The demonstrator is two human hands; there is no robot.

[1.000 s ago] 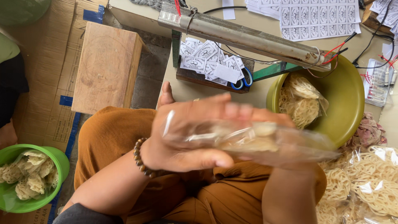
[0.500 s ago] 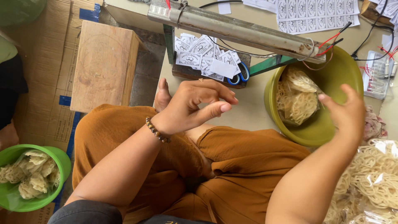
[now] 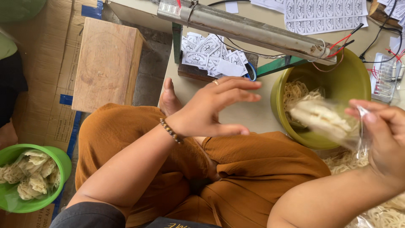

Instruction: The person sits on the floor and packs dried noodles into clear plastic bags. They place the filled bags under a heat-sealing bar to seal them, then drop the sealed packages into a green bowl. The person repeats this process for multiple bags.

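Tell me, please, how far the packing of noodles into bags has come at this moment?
Done: a green bowl at the left holds bagged noodle nests. In hand: the right hand holds a clear bag with noodle pieces inside, its mouth not yet sealed; the left hand is open and empty. Left: loose noodles in the olive bowl, and the paper labels lie unused.

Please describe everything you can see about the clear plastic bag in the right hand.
The clear plastic bag is thin, see-through and a little blurred. It holds pale, cream-coloured dried noodle pieces that fill its left part. The right hand pinches its crumpled right end between thumb and fingers, so the bag lies almost sideways in the air, tilted slightly. It hangs over the rim of the olive-green bowl, which contains more noodles. Whether it touches the bowl cannot be told. The left hand is apart from it.
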